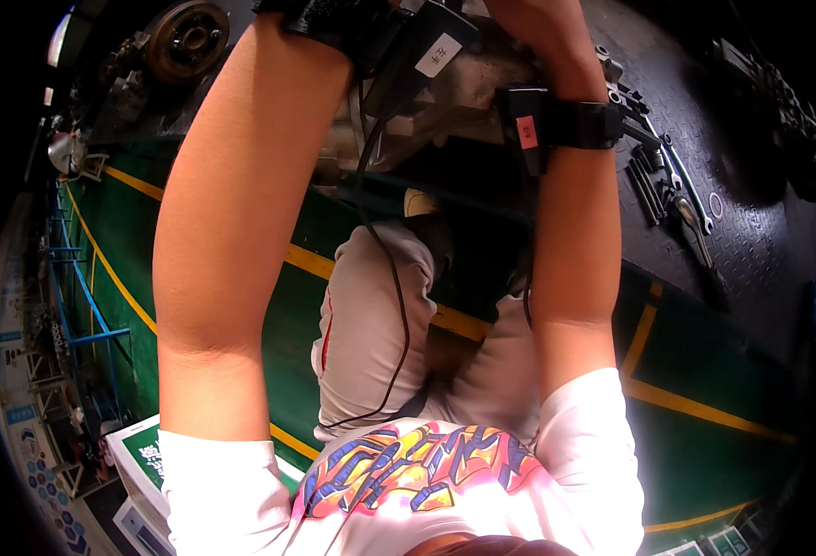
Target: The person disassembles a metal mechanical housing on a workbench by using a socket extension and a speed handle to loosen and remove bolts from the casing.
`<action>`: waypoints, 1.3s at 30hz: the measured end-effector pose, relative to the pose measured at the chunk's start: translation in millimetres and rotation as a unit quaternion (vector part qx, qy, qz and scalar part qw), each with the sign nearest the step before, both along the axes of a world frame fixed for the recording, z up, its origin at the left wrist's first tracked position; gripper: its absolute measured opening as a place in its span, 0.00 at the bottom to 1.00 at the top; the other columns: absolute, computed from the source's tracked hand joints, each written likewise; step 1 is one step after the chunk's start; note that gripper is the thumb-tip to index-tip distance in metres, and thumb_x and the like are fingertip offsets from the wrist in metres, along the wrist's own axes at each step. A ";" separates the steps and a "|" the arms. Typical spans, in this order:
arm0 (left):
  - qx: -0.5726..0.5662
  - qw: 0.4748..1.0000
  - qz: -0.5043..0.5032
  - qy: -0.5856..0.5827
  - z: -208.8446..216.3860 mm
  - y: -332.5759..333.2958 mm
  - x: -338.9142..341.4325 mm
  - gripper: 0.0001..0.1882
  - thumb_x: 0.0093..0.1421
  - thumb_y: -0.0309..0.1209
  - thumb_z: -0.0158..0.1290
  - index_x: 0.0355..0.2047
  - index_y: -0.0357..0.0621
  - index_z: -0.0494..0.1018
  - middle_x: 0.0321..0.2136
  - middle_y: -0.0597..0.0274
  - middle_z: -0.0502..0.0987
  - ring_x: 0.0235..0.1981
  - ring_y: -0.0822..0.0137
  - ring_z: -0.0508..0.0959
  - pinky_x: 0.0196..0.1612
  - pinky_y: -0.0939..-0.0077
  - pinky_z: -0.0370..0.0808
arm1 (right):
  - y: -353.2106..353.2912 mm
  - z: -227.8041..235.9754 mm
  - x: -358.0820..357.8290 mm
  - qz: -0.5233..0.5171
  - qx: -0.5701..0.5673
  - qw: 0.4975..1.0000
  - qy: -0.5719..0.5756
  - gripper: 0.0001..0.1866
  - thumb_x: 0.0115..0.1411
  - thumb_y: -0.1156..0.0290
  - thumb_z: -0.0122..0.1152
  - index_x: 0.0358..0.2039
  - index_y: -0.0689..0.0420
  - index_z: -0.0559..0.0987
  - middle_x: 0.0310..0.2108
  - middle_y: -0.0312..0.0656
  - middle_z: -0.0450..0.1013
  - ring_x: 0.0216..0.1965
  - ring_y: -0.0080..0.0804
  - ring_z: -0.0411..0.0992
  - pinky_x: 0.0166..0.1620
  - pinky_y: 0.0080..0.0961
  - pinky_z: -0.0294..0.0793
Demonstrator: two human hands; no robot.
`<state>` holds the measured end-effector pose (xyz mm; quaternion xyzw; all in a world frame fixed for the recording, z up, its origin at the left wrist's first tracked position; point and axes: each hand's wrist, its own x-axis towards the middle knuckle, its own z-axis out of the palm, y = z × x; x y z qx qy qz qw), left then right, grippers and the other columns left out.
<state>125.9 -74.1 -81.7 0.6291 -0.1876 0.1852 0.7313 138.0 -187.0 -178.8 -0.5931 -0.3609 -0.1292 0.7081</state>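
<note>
Both my forearms reach up to the top edge. A black strap with a boxy device (424, 56) sits on my left wrist, and the left hand lies beyond the edge. Of my right hand (539, 26) only the back part near the wrist shows; its fingers are out of sight. A second black strap (582, 124) with a small box is round that wrist. Between the wrists is a dull grey metal casting (487, 79), partly covered by my arms and the devices. Whether either hand touches it cannot be seen.
On the dark textured bench (751, 241) at right lie several wrenches (681, 171), dark rods (646, 192), pliers-like tool (692, 229) and a thin ring (715, 205). A rusty round disc (188, 41) stands far left. Thin black cable (399, 287) hangs over my legs. The green floor (232, 278) has yellow lines.
</note>
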 end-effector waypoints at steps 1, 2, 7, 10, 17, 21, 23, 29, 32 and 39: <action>-0.048 0.998 -0.049 0.016 2.0 -2.3 5.6 0.11 0.77 0.32 0.51 0.51 0.38 0.75 0.40 0.60 0.79 0.38 0.67 0.80 0.43 0.72 0.79 | -2.0 0.1 -0.3 0.003 0.000 1.000 -0.007 0.14 0.64 0.85 0.64 0.51 0.69 0.82 0.44 0.39 0.84 0.44 0.23 0.78 0.50 0.24 0.78; -0.095 0.990 -0.096 0.032 2.9 -3.7 10.7 0.12 0.78 0.32 0.48 0.52 0.37 0.74 0.41 0.59 0.79 0.39 0.65 0.80 0.44 0.71 0.80 | -3.4 0.6 -0.8 0.003 0.000 1.000 -0.007 0.14 0.64 0.85 0.64 0.51 0.69 0.82 0.44 0.39 0.84 0.44 0.23 0.78 0.50 0.24 0.78; -0.047 0.993 -0.112 0.005 -6.0 1.5 28.2 0.09 0.76 0.26 0.49 0.50 0.37 0.76 0.42 0.57 0.80 0.40 0.65 0.80 0.48 0.70 0.81 | -4.1 -2.2 -2.6 0.009 -0.005 1.000 -0.012 0.14 0.67 0.81 0.64 0.52 0.66 0.82 0.42 0.38 0.82 0.40 0.23 0.76 0.49 0.25 0.78; -0.005 0.994 -0.107 0.031 1.1 18.5 32.2 0.07 0.73 0.24 0.54 0.49 0.38 0.76 0.41 0.60 0.80 0.39 0.66 0.80 0.45 0.72 0.80 | -5.2 5.1 -13.1 -0.014 -0.058 0.998 0.025 0.16 0.64 0.82 0.64 0.53 0.65 0.81 0.40 0.37 0.82 0.38 0.23 0.76 0.46 0.25 0.79; -0.003 0.995 -0.101 0.011 0.8 -9.3 2.5 0.09 0.77 0.31 0.50 0.48 0.40 0.76 0.38 0.63 0.79 0.41 0.66 0.78 0.47 0.71 0.77 | -9.2 -4.6 -2.7 -0.035 0.014 0.999 -0.038 0.18 0.60 0.86 0.63 0.52 0.67 0.81 0.40 0.40 0.84 0.42 0.23 0.78 0.48 0.23 0.79; 0.019 0.995 -0.097 0.018 1.6 8.0 18.3 0.15 0.81 0.35 0.41 0.47 0.41 0.76 0.36 0.62 0.78 0.37 0.67 0.78 0.45 0.71 0.78 | -1.4 -3.1 -0.8 0.034 0.047 0.998 -0.007 0.18 0.59 0.85 0.63 0.51 0.67 0.81 0.37 0.41 0.83 0.40 0.22 0.77 0.45 0.24 0.79; -0.028 0.996 -0.085 -0.001 0.8 17.5 30.9 0.13 0.80 0.34 0.44 0.47 0.43 0.78 0.35 0.64 0.79 0.37 0.67 0.78 0.44 0.72 0.78 | -0.6 5.7 -14.3 -0.015 0.001 1.000 -0.006 0.18 0.58 0.83 0.64 0.51 0.67 0.81 0.36 0.41 0.82 0.38 0.22 0.77 0.44 0.25 0.79; -0.030 0.998 -0.029 0.046 2.8 14.6 17.6 0.09 0.78 0.38 0.52 0.47 0.49 0.78 0.37 0.67 0.80 0.39 0.68 0.79 0.45 0.69 0.77 | -7.2 4.3 -14.5 -0.161 -0.094 0.981 -0.043 0.17 0.56 0.81 0.67 0.47 0.66 0.83 0.34 0.42 0.83 0.35 0.23 0.78 0.40 0.25 0.78; -0.018 0.999 -0.011 0.033 4.7 10.9 12.6 0.11 0.78 0.40 0.52 0.49 0.47 0.77 0.39 0.66 0.81 0.40 0.68 0.79 0.46 0.67 0.77 | -4.1 2.3 -10.0 -0.125 -0.037 0.991 -0.038 0.17 0.56 0.81 0.66 0.48 0.65 0.83 0.35 0.42 0.83 0.36 0.24 0.78 0.40 0.25 0.78; 0.019 0.997 -0.078 -0.008 2.2 8.9 17.1 0.15 0.78 0.35 0.48 0.54 0.39 0.76 0.35 0.63 0.77 0.38 0.67 0.78 0.44 0.70 0.76 | -4.4 1.3 -13.3 -0.086 -0.032 0.994 -0.062 0.17 0.56 0.82 0.69 0.48 0.65 0.82 0.38 0.43 0.83 0.40 0.24 0.77 0.42 0.28 0.79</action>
